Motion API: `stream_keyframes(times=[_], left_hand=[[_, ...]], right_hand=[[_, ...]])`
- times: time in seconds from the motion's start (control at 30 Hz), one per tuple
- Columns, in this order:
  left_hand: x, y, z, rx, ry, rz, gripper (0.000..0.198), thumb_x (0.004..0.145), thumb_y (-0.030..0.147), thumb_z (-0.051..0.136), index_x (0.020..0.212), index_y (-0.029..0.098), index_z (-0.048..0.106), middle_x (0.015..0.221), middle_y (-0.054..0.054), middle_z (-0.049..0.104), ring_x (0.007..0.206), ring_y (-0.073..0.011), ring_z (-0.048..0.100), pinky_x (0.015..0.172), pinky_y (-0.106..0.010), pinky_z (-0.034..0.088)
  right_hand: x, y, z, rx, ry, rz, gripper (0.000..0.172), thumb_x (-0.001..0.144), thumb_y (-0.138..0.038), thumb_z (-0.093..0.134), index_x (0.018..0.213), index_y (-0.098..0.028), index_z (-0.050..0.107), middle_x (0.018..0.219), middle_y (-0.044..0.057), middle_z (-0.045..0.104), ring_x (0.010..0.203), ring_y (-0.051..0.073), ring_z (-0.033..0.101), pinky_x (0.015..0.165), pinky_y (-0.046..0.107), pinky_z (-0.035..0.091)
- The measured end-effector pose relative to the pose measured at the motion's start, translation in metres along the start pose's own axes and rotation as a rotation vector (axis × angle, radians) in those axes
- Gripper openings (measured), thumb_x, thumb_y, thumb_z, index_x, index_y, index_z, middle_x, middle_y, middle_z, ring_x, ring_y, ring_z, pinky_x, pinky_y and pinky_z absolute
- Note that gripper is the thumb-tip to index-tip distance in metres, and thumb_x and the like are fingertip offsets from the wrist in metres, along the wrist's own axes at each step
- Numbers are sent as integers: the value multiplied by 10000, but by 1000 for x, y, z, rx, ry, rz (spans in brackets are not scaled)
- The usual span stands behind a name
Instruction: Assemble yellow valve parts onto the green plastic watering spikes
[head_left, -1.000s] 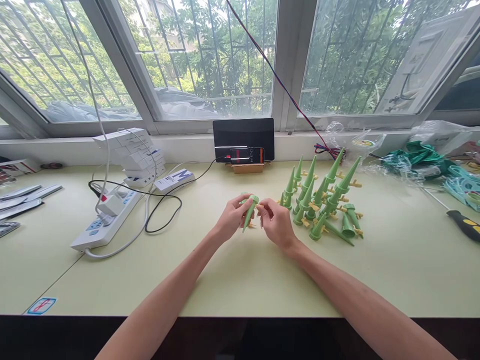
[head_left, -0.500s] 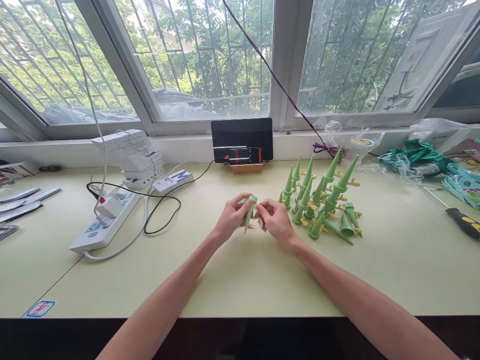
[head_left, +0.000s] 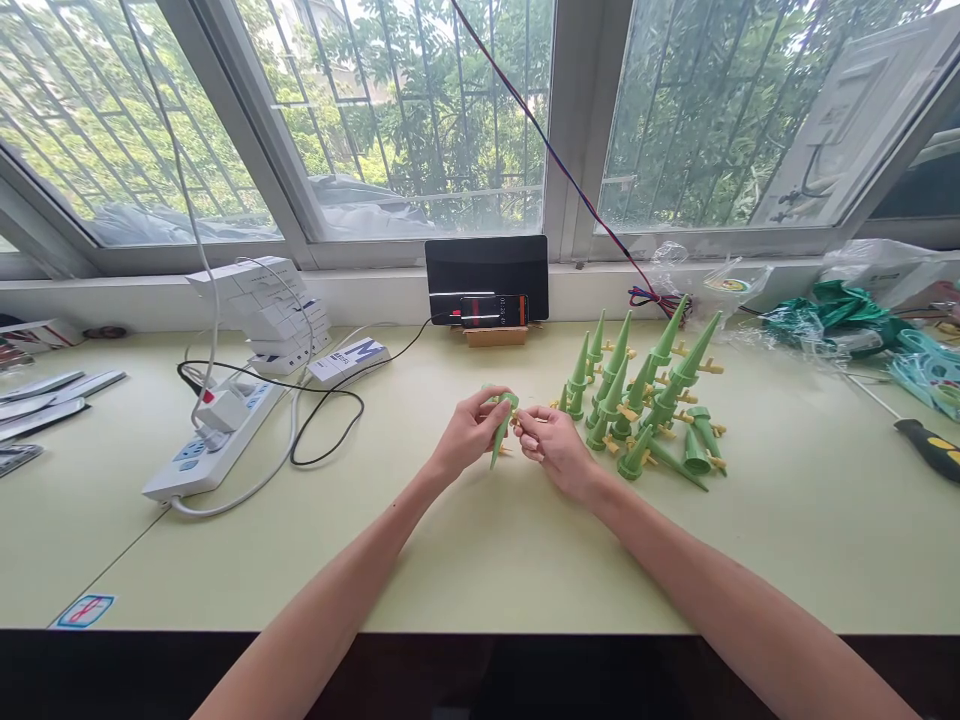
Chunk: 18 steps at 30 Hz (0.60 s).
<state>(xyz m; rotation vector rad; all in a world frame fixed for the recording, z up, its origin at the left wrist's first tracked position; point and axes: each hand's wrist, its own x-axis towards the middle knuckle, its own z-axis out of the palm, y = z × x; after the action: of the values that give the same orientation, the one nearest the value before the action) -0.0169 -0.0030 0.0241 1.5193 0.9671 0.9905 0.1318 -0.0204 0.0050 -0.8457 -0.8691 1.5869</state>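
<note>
My left hand (head_left: 466,432) is closed around the wide end of a green plant watering spike (head_left: 499,443), whose tip points down toward the table. Close beside it, my right hand (head_left: 556,445) pinches a small yellow valve (head_left: 516,417) against the side of the spike's wide end; the fingers partly hide where the two meet. Under the hands a small yellowish piece (head_left: 507,451) lies on the table. Just right of my right hand stands a cluster of green spikes with yellow valves (head_left: 666,400), several upright and a few lying over.
A white power strip (head_left: 217,440) with looping cables sits on the left, near stacked white boxes (head_left: 274,310). A phone (head_left: 493,311) leans on a black tablet (head_left: 487,265) at the back. Far right are a screwdriver (head_left: 928,447) and green plastic packaging (head_left: 840,325).
The fingers of my right hand have turned a little at the valve, and that hand has shifted slightly right. My left hand keeps its hold on the spike.
</note>
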Motion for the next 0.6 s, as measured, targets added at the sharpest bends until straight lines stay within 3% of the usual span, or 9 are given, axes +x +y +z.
stream_keyframes(times=[0.3, 0.47, 0.6], left_hand=[[0, 1, 0, -11, 15, -25, 422, 814, 570, 643, 1021, 204, 600, 595, 45, 488, 461, -58, 343, 420, -187, 272], [0, 0, 0, -51, -3, -46, 421, 833, 571, 623, 1031, 200, 591, 588, 37, 505, 451, -62, 365, 420, -191, 257], [0, -1, 0, -95, -9, -68, 441, 834, 574, 621, 1048, 190, 587, 591, 29, 534, 452, -63, 368, 416, -190, 263]], right_hand=[[-1, 2, 2, -195, 38, -154, 380, 716, -495, 745, 673, -177, 541, 579, -21, 573, 396, 58, 408, 375, 224, 342], [-2, 5, 1, -370, 26, -314, 335, 818, -506, 634, 717, -202, 535, 585, -21, 567, 361, 91, 444, 333, 249, 346], [-4, 5, -2, -613, 37, -469, 306, 913, -467, 530, 735, -218, 530, 591, -21, 563, 386, 106, 477, 405, 261, 382]])
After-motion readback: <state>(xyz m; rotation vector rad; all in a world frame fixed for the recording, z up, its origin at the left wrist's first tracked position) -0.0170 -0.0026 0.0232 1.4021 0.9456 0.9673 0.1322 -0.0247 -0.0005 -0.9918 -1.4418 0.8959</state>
